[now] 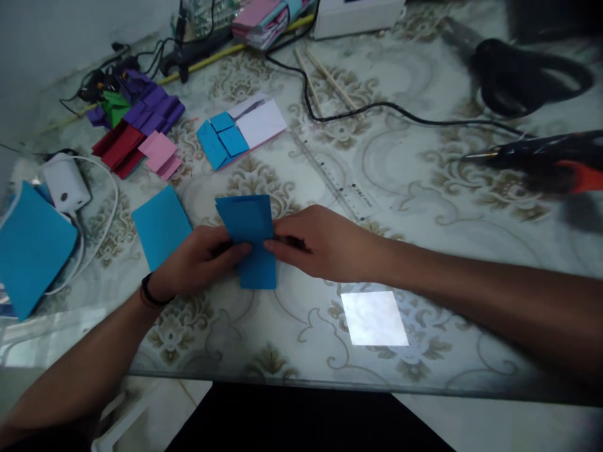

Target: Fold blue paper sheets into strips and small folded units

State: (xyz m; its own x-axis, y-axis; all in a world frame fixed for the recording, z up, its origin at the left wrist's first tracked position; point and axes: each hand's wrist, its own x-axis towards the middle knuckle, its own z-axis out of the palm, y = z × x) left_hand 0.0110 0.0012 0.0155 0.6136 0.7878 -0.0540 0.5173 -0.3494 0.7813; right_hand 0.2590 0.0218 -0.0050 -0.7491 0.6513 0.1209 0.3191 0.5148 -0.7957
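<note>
Over the flower-patterned table (292, 339), in the head view, the left hand (207, 254) and right hand (325, 245) pinched a folded blue paper (252, 220) between them. Its folding looked partly done, upper layers apart; a flat blue sheet (160, 220) beside the left hand seemed unfolded. Purple folded papers (155, 110), a clear ruler (330, 176) and a glue gun (541, 150) lay around, apparently obstructing neither hand.

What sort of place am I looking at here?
Probably a craft worktable, perhaps in a home. The signs are the folded blue paper being held, the folded purple paper at upper left and the clear ruler lying nearby.
</note>
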